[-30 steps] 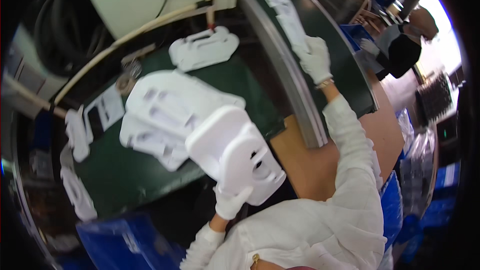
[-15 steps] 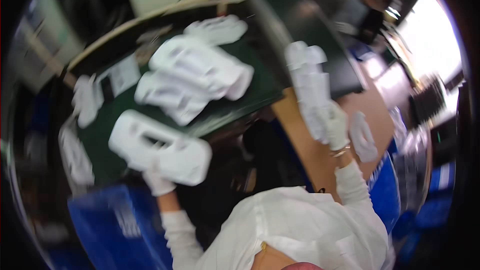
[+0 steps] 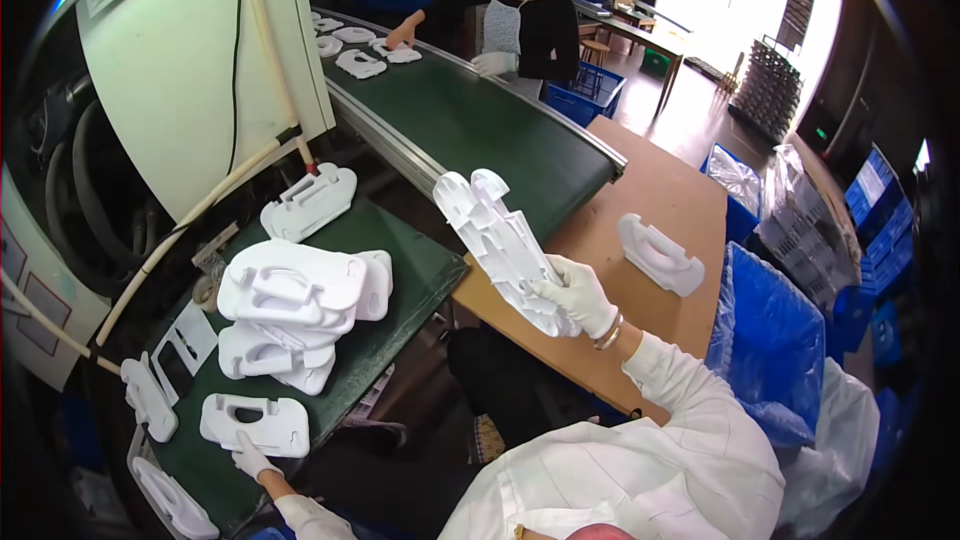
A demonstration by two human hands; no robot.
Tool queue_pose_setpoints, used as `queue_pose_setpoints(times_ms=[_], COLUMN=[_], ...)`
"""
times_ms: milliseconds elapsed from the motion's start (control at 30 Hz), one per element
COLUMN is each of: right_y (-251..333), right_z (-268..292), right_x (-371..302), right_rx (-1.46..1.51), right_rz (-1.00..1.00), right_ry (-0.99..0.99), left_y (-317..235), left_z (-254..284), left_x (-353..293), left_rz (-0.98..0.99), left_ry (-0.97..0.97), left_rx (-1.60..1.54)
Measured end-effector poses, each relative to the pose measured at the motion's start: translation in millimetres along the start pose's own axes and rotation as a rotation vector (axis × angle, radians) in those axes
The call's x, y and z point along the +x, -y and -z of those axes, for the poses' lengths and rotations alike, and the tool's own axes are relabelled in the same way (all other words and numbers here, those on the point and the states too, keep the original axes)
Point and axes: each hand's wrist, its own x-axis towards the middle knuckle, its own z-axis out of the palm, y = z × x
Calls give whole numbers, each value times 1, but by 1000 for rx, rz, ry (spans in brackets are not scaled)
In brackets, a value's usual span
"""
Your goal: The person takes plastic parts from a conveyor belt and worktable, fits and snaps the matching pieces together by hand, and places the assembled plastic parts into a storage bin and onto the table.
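Observation:
My gloved left hand (image 3: 256, 459) grips the near edge of a flat white plastic panel (image 3: 284, 428) with rounded corners and an oval opening, low over the green table's front left. My gloved right hand (image 3: 578, 298) is closed on a few white plastic panels (image 3: 497, 248) nested together. They are held up, tilted, over the gap between the green table and the brown board. A pile of similar white panels (image 3: 290, 285) lies on the green table, beyond the left hand's panel. One more white panel (image 3: 660, 256) rests on the brown board, right of my right hand.
A green conveyor belt (image 3: 480, 120) with white parts runs behind; a co-worker (image 3: 535, 25) reaches onto it. The green table (image 3: 410, 240) and brown board (image 3: 600, 360) flank me. A blue bin with a plastic liner (image 3: 765, 340) stands right. Single panels lie at the table's left edge.
The view has turned and sharpened, showing more of the belt and the co-worker. The left hand's panel is now lower and nearer the table's front left. Both hands keep their hold.

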Motion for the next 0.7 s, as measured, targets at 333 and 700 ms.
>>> queue_pose_setpoints(times_ms=[333,700], right_y=[9,-19], right_z=[4,-36], right_x=[54,48], right_rx=[486,966], right_rz=[-6,-247], right_ry=[271,485], left_y=[-42,-181], left_z=[-3,-151], left_x=[-50,-324], left_rz=[-300,-26], left_ry=[-522,1249], left_rx=[506,-935])
